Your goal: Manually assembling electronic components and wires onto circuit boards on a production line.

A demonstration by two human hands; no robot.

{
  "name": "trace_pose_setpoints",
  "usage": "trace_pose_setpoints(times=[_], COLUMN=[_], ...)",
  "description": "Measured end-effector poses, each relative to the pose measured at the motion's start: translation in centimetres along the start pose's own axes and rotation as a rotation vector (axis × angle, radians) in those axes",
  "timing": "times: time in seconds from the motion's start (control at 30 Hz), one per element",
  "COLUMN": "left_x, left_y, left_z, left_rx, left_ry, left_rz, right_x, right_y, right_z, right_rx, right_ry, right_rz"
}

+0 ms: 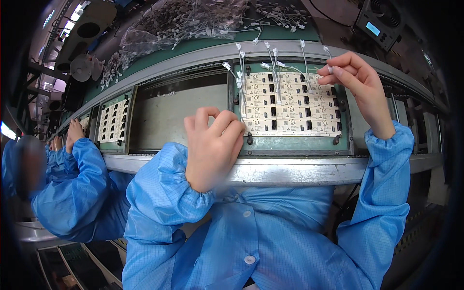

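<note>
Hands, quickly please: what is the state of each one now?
Left hand: fingers curled closed near the panel of circuit boards; whether it holds anything cannot be told.
Right hand: fingers pinching a small white connector.

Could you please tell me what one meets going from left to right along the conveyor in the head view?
Co-worker's hand → small board panel → empty carrier → left hand → large board panel → right hand, pinching a white connector.

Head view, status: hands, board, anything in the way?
Left hand curled at the panel's near edge, holds nothing visible. Right hand pinches a small white connector. White circuit-board panel in green tray, several white leads plugged in.
</note>
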State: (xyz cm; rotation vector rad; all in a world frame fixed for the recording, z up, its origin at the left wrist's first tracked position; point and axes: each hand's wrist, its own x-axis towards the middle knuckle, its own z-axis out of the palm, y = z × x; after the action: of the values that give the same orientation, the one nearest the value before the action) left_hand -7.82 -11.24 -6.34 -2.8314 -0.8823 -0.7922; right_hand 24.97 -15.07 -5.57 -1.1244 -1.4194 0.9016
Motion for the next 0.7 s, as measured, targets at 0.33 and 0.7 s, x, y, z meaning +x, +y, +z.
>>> trace_pose_setpoints(times=[0.33, 0.7], left_x=[0.8, 3.8], left_y=[-0.8, -3.1], left_z=[-0.1, -2.0], left_rx=[-0.014, -0.245], left_ry=[-0.018, -0.463], left_rz=[0.079, 0.139], right_x=[-0.5, -2.1], right_y=[-0.1, -0.7], right_z=[0.4, 1.6], right_rx=[-0.062, -0.068], right_ry=[0.016, 0.07], right_rz=[-0.035, -0.014])
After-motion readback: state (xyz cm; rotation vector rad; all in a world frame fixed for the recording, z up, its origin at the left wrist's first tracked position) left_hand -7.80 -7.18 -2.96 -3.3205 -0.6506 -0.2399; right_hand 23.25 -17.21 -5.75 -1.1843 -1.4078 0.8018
